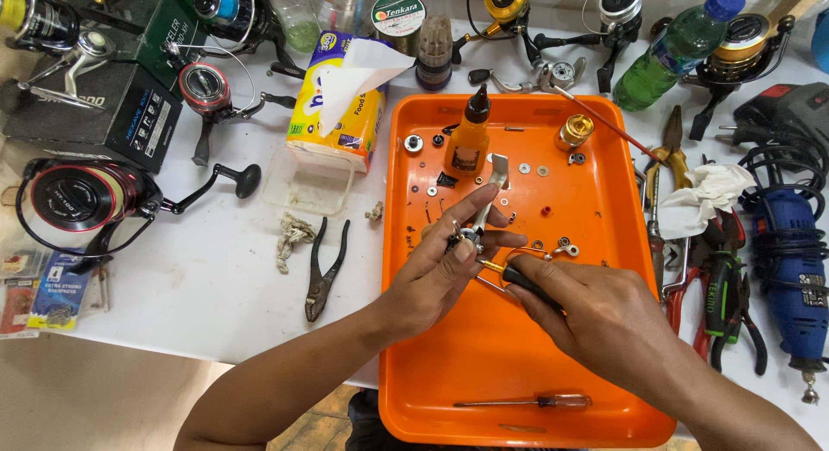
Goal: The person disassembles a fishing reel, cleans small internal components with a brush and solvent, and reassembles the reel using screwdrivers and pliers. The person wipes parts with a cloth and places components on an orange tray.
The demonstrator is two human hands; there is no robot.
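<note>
Over the white worktable [216,278], crowded with fishing reels on the far left and power tools on the far right, sits the big orange tray [484,365], and both hands are working above its middle. On the tray's far end stands an orange squeeze bottle with a black nozzle [467,140], a gold spool cap [574,132] to its right, and washers and tiny screws scattered between them; a second screwdriver with a clear red handle [527,402] lies along the near edge, well apart from the action. Now the hands: the left hand [436,274] comes in from the near left, fingers pinched shut around a small metal reel part [471,235], whose flat silver arm runs up and away toward the far side, tilted slightly right. The right hand [596,317] comes in from the near right, closed around the black handle of a small screwdriver [518,277]. Here is the key line: the screwdriver's long axis points left and a touch far, its yellowish shaft aimed straight at the base of the part, just right of the left thumb. Tip and part look touching, though the exact contact point is too small to tell. The left hand holds the part; the right hand lies just near and right of it.
</note>
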